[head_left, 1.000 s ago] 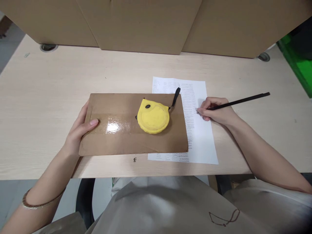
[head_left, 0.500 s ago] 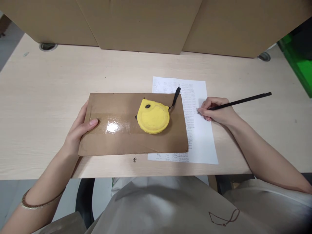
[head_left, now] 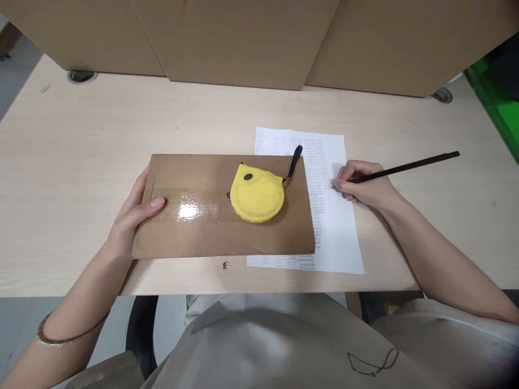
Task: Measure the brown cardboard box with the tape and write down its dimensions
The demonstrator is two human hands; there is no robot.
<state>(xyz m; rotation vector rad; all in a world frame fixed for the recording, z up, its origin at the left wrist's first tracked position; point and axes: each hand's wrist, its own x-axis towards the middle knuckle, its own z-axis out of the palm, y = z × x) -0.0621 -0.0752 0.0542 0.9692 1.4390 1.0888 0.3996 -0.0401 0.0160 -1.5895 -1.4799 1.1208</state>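
My left hand (head_left: 137, 213) grips the left end of a flat brown cardboard box (head_left: 194, 237), its thumb on top and its other fingers hidden behind and below. On the right half of the box lies a yellow bird-shaped pouch (head_left: 257, 197) with a black eye and a black strap (head_left: 295, 162). The box covers part of a white sheet of paper (head_left: 340, 243) that bears rows of small writing. Pinched in my right hand (head_left: 360, 183) is a thin black pencil (head_left: 413, 165), its upper end slanting up to the right. The fingertips rest at the paper; the pencil's tip is hard to make out.
Large cardboard panels (head_left: 243, 43) stand along the back of the pale wooden desk (head_left: 73, 189). Round cable holes (head_left: 82, 76) sit near both back corners. Something green (head_left: 497, 102) is at the right edge. The desk's front edge runs close to my body.
The pencil's upper end has swung slightly up and right, and my right hand has shifted a little to the right. The box and pouch keep their place in my left hand.
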